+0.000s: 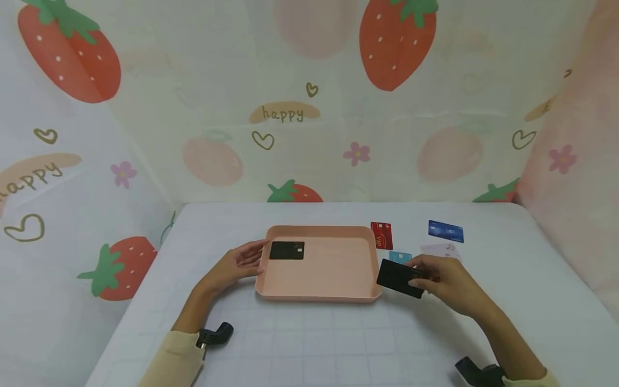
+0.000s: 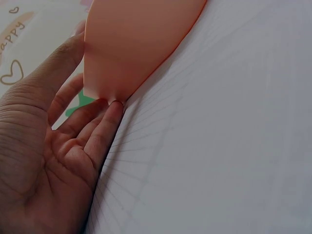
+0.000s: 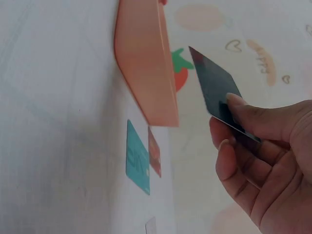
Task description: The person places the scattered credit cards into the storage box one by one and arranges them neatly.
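A pink rectangular tray point(image 1: 340, 269) lies on the table, with a black card point(image 1: 287, 250) flat inside it near the upper left corner. My left hand point(image 1: 242, 262) holds the tray's left end; in the left wrist view its thumb is at the rim and fingertips touch the side wall. Beyond the tray's right end, my right hand point(image 1: 447, 279) pinches a second black card point(image 1: 398, 278) between thumb and fingers. That card is tilted and raised above the table, as the right wrist view shows, close to the tray's right wall.
Right of the tray lie a red card point(image 1: 382, 236), a teal card point(image 1: 400, 257), a blue card point(image 1: 446, 231) and a pale pink card point(image 1: 441, 250), partly behind the right hand. A strawberry-patterned curtain point(image 1: 396, 118) stands behind the white table point(image 1: 309, 338).
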Demonstrator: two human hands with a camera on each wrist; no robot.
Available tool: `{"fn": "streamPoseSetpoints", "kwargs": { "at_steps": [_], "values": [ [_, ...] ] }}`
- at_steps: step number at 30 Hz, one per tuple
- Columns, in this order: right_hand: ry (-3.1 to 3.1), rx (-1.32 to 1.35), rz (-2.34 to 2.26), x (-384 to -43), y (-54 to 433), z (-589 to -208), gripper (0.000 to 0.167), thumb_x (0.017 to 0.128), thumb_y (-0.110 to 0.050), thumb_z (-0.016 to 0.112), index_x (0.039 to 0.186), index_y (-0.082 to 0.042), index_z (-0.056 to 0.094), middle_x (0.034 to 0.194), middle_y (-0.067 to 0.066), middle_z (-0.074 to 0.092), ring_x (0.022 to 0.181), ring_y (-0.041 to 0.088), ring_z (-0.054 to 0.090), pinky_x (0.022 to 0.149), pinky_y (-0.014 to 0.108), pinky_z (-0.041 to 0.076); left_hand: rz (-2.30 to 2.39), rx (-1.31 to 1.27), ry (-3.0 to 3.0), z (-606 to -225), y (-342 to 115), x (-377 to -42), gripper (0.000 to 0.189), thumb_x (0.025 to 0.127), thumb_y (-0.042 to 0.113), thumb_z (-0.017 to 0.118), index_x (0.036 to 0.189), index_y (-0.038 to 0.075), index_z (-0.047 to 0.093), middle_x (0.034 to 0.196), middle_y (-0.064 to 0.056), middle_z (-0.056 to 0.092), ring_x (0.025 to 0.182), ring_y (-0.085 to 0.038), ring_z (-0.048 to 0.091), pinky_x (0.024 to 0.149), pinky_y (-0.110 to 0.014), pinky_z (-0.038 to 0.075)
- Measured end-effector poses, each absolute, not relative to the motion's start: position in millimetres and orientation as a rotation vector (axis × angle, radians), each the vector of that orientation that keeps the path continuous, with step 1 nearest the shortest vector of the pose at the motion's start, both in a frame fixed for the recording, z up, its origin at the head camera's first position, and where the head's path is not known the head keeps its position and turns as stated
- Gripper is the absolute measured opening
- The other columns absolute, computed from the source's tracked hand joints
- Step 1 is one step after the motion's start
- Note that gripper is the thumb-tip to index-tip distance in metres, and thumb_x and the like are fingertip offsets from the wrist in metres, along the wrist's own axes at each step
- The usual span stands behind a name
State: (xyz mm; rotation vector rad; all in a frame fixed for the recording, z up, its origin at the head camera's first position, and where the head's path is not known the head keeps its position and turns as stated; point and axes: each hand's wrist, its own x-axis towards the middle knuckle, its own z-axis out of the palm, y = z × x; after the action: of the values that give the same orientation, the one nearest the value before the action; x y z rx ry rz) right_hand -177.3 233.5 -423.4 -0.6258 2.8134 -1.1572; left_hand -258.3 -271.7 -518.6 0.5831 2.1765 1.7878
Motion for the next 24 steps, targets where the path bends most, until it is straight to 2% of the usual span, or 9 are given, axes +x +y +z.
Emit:
{"fn": "streamPoseSetpoints", "kwargs": {
  "at_steps": [9, 12, 17, 20, 24],
  "values": [
    [2.844, -0.584, -1.271, -182, 223, -420, 0.03, 0.088, -0.007, 0.079, 0.117, -0.003, 0.069, 0.102, 0.011, 0.074, 0.076, 0.016, 0.068, 0.063, 0.024, 0.059, 1.795, 0.602, 2.169, -520, -273, -259, 0.072, 0.089, 0.005, 0.078, 0.153, 0.005, 0.043, 0.158, -0.016, 0.041, 0.145, -0.034, 0.039, 0.108, -0.022, 0.043],
    [2.859, -0.589, -1.263, -185, 217, -417, 0.029, 0.089, -0.009, 0.079, 0.116, -0.005, 0.069, 0.101, 0.011, 0.075, 0.08, 0.016, 0.071, 0.067, 0.025, 0.06, 1.795, 0.591, 2.174, -520, -273, -259, 0.072, 0.089, 0.005, 0.078, 0.153, 0.006, 0.043, 0.158, -0.015, 0.041, 0.145, -0.034, 0.039, 0.109, -0.022, 0.043],
    [2.88, -0.567, -1.236, -192, 206, -411, 0.029, 0.09, -0.009, 0.079, 0.117, -0.006, 0.07, 0.101, 0.011, 0.075, 0.084, 0.021, 0.073, 0.074, 0.033, 0.063, 1.791, 0.575, 2.177, -520, -273, -259, 0.073, 0.089, 0.008, 0.079, 0.152, 0.008, 0.044, 0.158, -0.014, 0.042, 0.145, -0.032, 0.04, 0.109, -0.023, 0.043],
    [2.878, -0.556, -1.23, -197, 199, -409, 0.028, 0.09, -0.008, 0.077, 0.117, -0.006, 0.07, 0.105, 0.014, 0.074, 0.087, 0.023, 0.073, 0.075, 0.038, 0.064, 1.792, 0.582, 2.177, -520, -273, -260, 0.072, 0.089, 0.008, 0.079, 0.152, 0.007, 0.044, 0.158, -0.014, 0.042, 0.144, -0.032, 0.041, 0.109, -0.024, 0.043],
    [2.883, -0.554, -1.215, -205, 191, -406, 0.026, 0.091, -0.007, 0.076, 0.117, -0.006, 0.071, 0.107, 0.015, 0.074, 0.087, 0.025, 0.073, 0.074, 0.037, 0.064, 1.795, 0.598, 2.175, -522, -274, -261, 0.072, 0.089, 0.006, 0.078, 0.152, 0.006, 0.044, 0.158, -0.015, 0.042, 0.144, -0.033, 0.041, 0.108, -0.023, 0.043]
  ]
}}
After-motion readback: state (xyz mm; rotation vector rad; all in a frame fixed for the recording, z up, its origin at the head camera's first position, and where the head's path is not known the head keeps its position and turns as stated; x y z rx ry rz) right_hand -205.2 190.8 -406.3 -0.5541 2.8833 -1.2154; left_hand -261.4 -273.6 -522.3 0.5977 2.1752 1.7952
